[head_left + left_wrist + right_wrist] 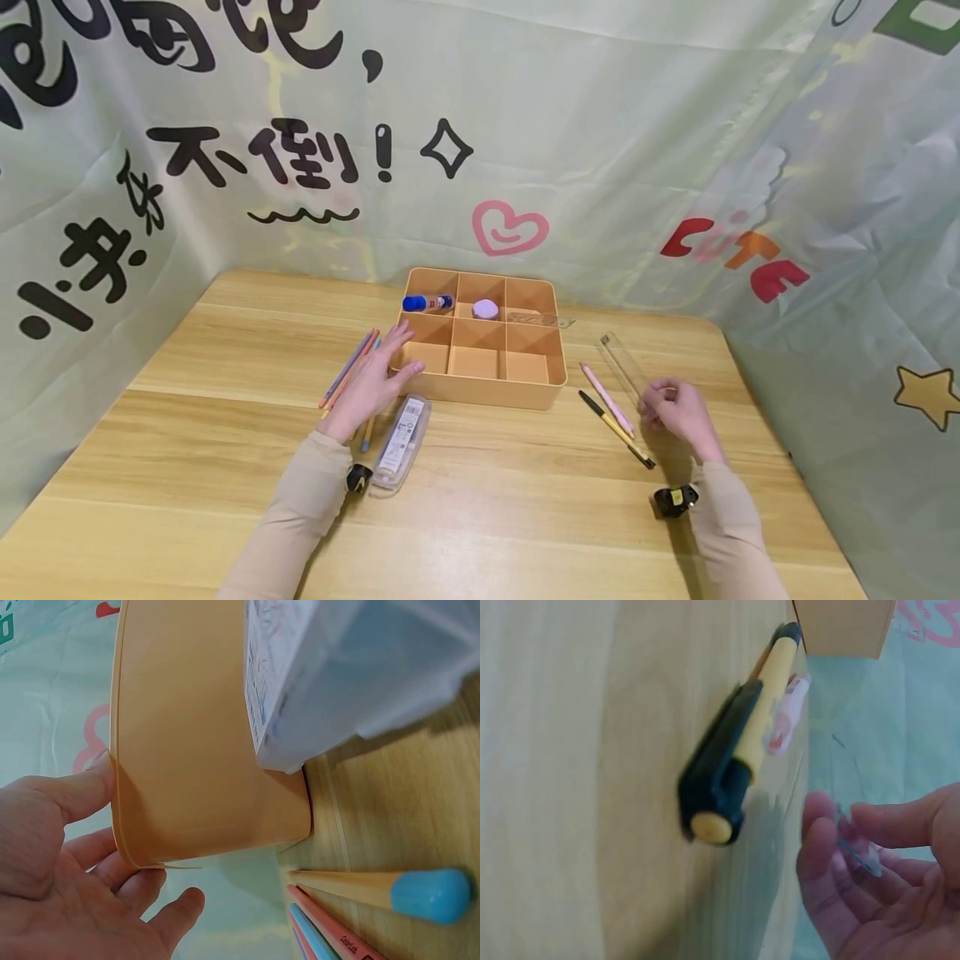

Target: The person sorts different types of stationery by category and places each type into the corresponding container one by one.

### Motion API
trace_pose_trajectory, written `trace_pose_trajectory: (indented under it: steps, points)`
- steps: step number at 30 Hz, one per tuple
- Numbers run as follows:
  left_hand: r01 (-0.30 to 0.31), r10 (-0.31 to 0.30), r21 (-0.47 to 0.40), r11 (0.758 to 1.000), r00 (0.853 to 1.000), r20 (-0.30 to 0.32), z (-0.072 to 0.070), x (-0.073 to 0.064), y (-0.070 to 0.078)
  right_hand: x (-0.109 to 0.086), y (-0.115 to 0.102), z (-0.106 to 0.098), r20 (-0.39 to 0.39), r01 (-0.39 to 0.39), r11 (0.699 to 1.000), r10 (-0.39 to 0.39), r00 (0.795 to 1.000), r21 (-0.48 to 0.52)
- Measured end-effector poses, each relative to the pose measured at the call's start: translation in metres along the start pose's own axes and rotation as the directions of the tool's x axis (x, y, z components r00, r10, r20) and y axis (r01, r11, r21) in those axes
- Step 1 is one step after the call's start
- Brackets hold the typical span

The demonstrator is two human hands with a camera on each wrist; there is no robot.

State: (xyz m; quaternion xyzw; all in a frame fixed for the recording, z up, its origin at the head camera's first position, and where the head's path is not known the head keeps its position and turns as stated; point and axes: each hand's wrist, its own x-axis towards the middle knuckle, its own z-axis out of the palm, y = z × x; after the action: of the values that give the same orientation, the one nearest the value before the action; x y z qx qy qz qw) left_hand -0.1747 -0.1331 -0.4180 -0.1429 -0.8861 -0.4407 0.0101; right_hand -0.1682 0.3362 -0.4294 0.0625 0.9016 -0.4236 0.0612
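Observation:
My left hand [367, 387] is at the left front corner of an orange box [480, 392] with six compartments. In the left wrist view its thumb touches the rim, while the other fingers lie loosely spread along the side wall. On the right, my right hand [678, 410] pinches the near end of a clear ruler [621, 364] between thumb and fingers, the ruler slanting away to the back left. A pink pen [606, 398] and a yellow-and-black pen [617, 429] lie on the table just left of this hand.
In the box's back row are a glue stick [427, 303], a purple round thing [485, 309] and a clear strip [540, 320] across the dividers. Several colored pencils [349, 367] lie beneath and beside the left hand. A clear pencil case [402, 442] stands before the box.

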Motion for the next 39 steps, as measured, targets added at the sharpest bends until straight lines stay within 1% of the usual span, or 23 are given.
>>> trace_pose_trajectory:
  steps: [3, 6, 9, 12, 15, 19, 24, 39]
  points:
    - [0.002, -0.002, -0.004, 1.0, 1.0, 0.003, 0.0, 0.0, 0.0004, -0.0009, -0.0019, 0.0011, -0.045, 0.026, 0.999, -0.024, 0.999, 0.046]
    - [0.009, -0.009, -0.008, 1.0, 1.0, 0.007, -0.0002, -0.0001, 0.0012, -0.0022, -0.0037, 0.0011, -0.095, 0.07, 0.995, -0.063, 0.993, 0.071]
    - [0.01, -0.01, -0.006, 1.0, 1.0, 0.008, -0.0004, -0.0003, 0.0014, -0.0039, -0.0045, 0.001, -0.143, 0.107, 0.992, -0.096, 0.985, 0.072]
    - [0.008, -0.008, -0.006, 1.0, 1.0, 0.009, -0.0005, 0.0, 0.0013, -0.005, -0.0044, 0.0017, -0.173, 0.131, 0.989, -0.117, 0.978, 0.068]
    - [0.01, -0.009, -0.01, 1.0, 1.0, 0.009, -0.0006, 0.0001, 0.0015, -0.0052, -0.0041, 0.0034, -0.183, 0.159, 0.986, -0.146, 0.972, 0.058]
    - [0.006, -0.006, -0.003, 1.0, 1.0, 0.007, -0.0001, 0.0004, 0.0006, -0.0052, -0.0039, 0.0056, -0.192, 0.179, 0.982, -0.166, 0.967, 0.053]
    - [0.0, 0.0, 0.003, 1.0, 1.0, 0.002, 0.0006, 0.0009, -0.0004, -0.0062, -0.0046, 0.0062, -0.198, 0.177, 0.982, -0.161, 0.967, 0.064]
    - [-0.003, 0.003, 0.018, 1.0, 1.0, -0.004, 0.001, 0.0, 0.0, -0.0088, -0.0101, 0.0077, -0.223, 0.211, 0.975, -0.191, 0.956, 0.07]
